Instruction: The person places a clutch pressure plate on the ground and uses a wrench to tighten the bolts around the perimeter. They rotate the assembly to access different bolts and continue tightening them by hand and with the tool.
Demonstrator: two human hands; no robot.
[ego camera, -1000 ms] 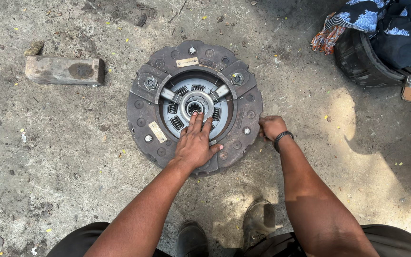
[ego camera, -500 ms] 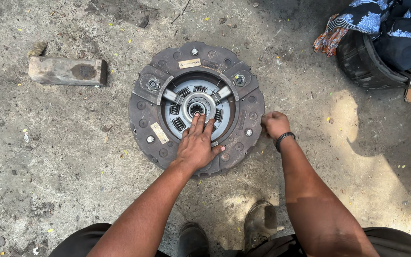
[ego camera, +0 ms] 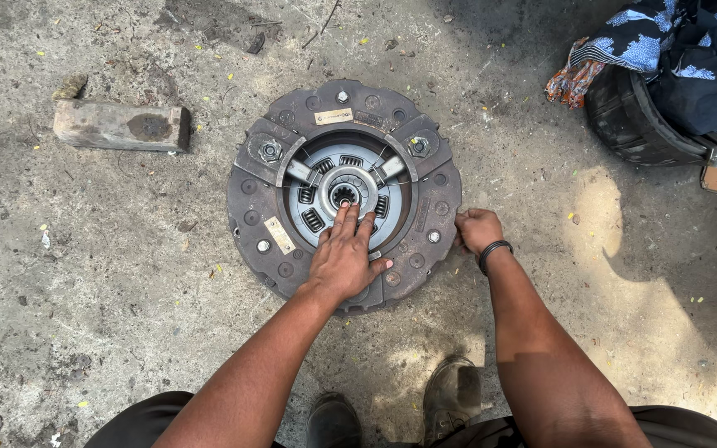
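Resting flat on the clutch assembly [ego camera: 343,195], left hand [ego camera: 342,259] fingers apart — right hand [ego camera: 476,230] fingers curled, grip unclear.

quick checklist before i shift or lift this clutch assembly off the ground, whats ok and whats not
1. Left hand flat on the clutch assembly, fingertips at the splined centre hub: ok.
2. Right hand at the right-hand rim, grip closed there: ok, though whether fingers reach under the edge: cannot tell.
3. Assembly lying flat on the concrete floor: ok.
4. Feet clear of it: shoes sit just below the rim: not ok.
5. Room around: wooden block stands apart at left: ok.
6. Nuts on the cover tight: cannot tell.
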